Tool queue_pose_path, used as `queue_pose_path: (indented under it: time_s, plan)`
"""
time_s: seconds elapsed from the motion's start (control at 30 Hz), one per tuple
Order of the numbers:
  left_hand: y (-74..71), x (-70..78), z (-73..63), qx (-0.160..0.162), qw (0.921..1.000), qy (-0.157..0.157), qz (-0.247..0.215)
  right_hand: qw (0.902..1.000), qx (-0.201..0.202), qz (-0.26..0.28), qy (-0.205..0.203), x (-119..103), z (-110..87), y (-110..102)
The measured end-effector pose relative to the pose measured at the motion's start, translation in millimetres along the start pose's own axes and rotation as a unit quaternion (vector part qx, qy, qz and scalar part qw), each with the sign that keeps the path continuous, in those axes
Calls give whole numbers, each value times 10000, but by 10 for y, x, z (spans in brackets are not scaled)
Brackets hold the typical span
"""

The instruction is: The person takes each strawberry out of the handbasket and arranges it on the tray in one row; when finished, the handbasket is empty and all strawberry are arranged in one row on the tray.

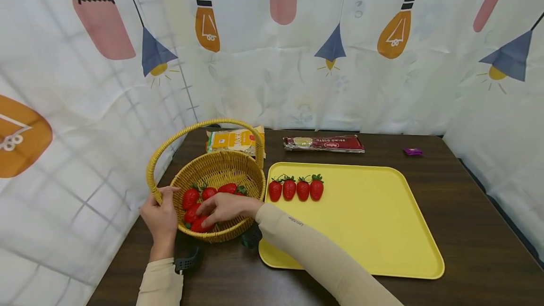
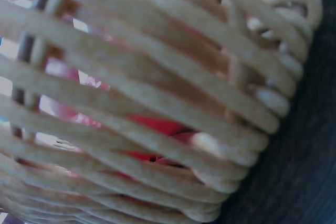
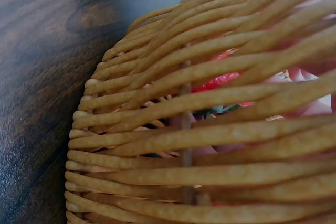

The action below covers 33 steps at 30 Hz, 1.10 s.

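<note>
A yellow wicker basket (image 1: pixel 221 159) with a tall arched handle stands on the left of the table, with several red strawberries (image 1: pixel 190 198) inside. My left hand (image 1: pixel 161 214) grips the foot of its handle at the left rim. My right hand (image 1: pixel 227 205) reaches over the near right rim into the basket, its thumb and bent fingers around a strawberry (image 1: pixel 198 225) at the near left. Both wrist views are filled by the basket's woven wall (image 2: pixel 157 72) (image 3: pixel 157 150), red fruit showing through the gaps. Several strawberries (image 1: pixel 303 189) lie in a row on a yellow tray (image 1: pixel 361 221).
Behind the basket lies a yellow and white snack packet (image 1: pixel 233 140). A dark red packet (image 1: pixel 325 144) is beyond the tray, and a small purple wrapper (image 1: pixel 412 152) at the far right. A printed curtain (image 1: pixel 263 74) borders the dark wooden table (image 1: pixel 480 240).
</note>
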<state>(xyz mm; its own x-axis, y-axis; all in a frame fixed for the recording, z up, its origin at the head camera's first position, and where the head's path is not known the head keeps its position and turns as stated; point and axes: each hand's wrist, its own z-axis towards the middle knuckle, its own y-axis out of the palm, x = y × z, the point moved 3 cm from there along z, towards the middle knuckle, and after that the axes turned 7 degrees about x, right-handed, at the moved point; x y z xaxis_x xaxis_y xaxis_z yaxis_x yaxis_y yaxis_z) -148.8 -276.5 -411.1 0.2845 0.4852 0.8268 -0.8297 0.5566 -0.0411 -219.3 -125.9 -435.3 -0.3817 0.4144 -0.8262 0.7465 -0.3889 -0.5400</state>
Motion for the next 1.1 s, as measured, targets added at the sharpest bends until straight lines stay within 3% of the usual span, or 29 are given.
queue_pose_path:
  time_s: [0.53,0.8,0.93,1.1]
  plan:
    - [1,-17,-1,-34,10000,25,-58,9973,-720,51,-143,7,28,60]
    - [-9,-3,5,-32,10000,30,-20,9958,-843,279,-214,-10,16,52]
    - [-11,-9,2,-10,10000,44,-56,9961,-698,474,-245,-30,-4,31]
    - [-9,-39,-3,3,10000,68,-37,9964,36,805,-263,-31,-41,-30]
